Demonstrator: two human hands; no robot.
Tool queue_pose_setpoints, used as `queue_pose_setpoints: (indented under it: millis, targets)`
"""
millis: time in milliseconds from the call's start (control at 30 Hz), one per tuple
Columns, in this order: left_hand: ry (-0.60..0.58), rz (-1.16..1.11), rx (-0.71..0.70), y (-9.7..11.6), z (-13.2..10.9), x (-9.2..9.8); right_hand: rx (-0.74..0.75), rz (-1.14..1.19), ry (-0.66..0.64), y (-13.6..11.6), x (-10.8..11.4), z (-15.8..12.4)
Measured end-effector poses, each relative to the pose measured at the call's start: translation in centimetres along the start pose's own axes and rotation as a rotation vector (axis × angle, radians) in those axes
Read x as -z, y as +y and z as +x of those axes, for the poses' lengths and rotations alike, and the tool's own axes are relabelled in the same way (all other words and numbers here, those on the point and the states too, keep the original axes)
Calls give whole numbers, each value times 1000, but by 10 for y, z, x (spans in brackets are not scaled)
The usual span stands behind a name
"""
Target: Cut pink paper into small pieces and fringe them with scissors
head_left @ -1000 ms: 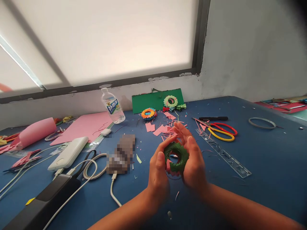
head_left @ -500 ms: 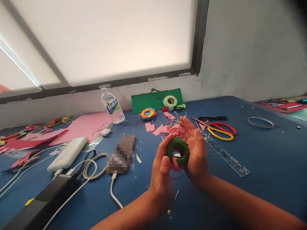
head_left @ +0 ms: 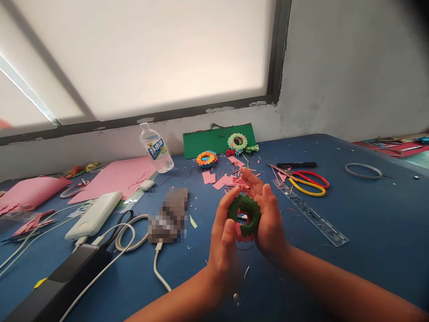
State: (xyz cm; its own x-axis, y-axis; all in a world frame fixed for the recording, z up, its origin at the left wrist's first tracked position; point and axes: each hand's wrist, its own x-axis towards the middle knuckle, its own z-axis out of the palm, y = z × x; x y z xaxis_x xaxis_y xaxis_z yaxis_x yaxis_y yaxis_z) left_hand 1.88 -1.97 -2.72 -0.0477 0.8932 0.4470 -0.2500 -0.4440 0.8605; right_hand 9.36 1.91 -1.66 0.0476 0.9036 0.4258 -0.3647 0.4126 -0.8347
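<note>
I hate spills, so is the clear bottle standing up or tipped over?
Standing up: the clear bottle sits base-down on the blue table, cap on top, though it looks slanted.

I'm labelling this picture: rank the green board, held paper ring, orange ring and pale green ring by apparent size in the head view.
1. Green board
2. Held paper ring
3. Orange ring and pale green ring: too alike to rank

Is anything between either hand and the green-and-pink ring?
Nothing visible: the left hand and right hand cup the ring from opposite sides. Pink scraps lie beyond, not between.
</note>
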Motion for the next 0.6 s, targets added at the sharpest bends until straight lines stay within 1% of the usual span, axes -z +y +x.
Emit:
queue_pose_setpoints:
  millis: [167,300,433,600]
  targets:
    - [82,93,-63,0,2,4,-99,90,-46,6,-4,-10]
    - [98,127,-71,5,5,6,-123,138,-120,9,-6,-19]
    - [125,178,-138,9,9,7,-118,203,-167,10,-7,-24]
    - [156,244,-168,12,11,8,-210,260,-194,9,-8,-28]
